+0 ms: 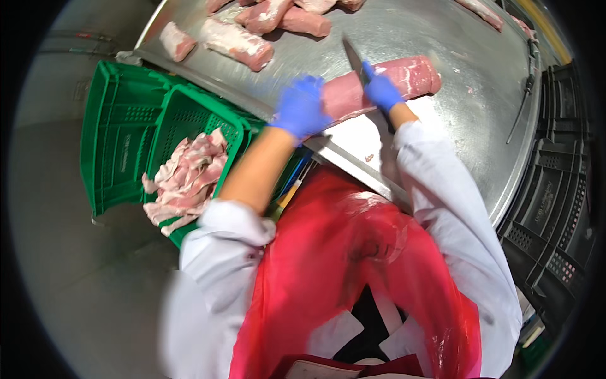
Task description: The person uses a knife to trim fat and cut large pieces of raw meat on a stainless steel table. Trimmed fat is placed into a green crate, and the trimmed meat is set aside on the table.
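A long trimmed piece of pink meat, apparently a pork loin [407, 76], lies slantwise near the front of the steel table [467, 136]. My left hand [302, 108], in a blue glove and slightly blurred, grips its left end. In my right hand [382, 91], also blue-gloved, is a knife [353, 58], its handle mostly hidden by the fingers. The blade points away and to the left, across the top of the loin. A small meat scrap [369, 158] lies on the table by the front edge.
Several meat pieces [237, 44] lie at the table's far left, with another strip [481, 14] far right. A green crate [126, 136] with pale trimmings [189, 180] stands left. A thin dark-handled rod [520, 112] lies by the right rim, beside black crates [546, 208].
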### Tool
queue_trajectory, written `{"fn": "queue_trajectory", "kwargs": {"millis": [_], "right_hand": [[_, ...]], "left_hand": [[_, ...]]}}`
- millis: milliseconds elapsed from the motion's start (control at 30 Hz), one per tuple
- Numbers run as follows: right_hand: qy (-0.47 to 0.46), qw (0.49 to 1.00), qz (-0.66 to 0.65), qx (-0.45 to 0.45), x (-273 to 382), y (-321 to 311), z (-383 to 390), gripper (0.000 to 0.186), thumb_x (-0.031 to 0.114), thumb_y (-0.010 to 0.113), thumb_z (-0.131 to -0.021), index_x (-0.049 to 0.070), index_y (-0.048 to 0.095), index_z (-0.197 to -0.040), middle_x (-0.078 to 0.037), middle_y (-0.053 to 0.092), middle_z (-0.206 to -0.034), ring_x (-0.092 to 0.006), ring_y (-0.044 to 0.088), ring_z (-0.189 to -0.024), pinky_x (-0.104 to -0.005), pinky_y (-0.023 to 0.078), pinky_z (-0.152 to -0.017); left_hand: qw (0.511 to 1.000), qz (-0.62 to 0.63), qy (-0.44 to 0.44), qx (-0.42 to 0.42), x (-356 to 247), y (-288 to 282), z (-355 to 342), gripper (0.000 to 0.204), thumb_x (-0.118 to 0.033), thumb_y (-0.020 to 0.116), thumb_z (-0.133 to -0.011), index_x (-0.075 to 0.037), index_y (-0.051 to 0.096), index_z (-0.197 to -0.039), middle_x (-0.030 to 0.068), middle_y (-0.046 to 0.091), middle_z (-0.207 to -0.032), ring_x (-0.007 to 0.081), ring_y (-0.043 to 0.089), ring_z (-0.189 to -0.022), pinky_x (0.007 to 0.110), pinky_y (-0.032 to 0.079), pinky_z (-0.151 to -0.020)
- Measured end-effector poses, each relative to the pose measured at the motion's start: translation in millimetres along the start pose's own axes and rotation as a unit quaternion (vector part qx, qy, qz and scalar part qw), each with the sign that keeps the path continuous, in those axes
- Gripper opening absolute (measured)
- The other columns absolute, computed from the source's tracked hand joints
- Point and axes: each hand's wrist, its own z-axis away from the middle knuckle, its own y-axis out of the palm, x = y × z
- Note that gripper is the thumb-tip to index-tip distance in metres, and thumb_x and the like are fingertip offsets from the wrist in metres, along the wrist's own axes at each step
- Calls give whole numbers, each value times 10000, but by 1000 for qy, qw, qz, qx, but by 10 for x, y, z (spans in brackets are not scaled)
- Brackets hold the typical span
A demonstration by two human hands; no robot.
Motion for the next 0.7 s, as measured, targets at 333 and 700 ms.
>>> {"fn": "queue_trajectory", "kwargs": {"millis": [333, 700], "right_hand": [[77, 992, 80, 59, -66, 263, 2098, 795, 118, 518, -883, 228, 172, -1591, -291, 665, -824, -469, 649, -729, -568, 507, -711], [72, 997, -14, -7, -940, -468, 3651, 653, 303, 486, -977, 204, 236, -1572, -272, 679, -907, -470, 646, -766, -531, 500, -706]], "left_hand": [[946, 263, -186, -42, 647, 1117, -1337, 749, -441, 774, -747, 16, 523, -1285, 267, 653, -1202, 381, 645, -1125, 457, 519, -946], [557, 798, 187, 137, -1649, -1002, -810, 556, -335, 564, -998, -72, 425, -1468, 98, 525, -1381, 243, 531, -1248, 378, 431, -1061]]}}
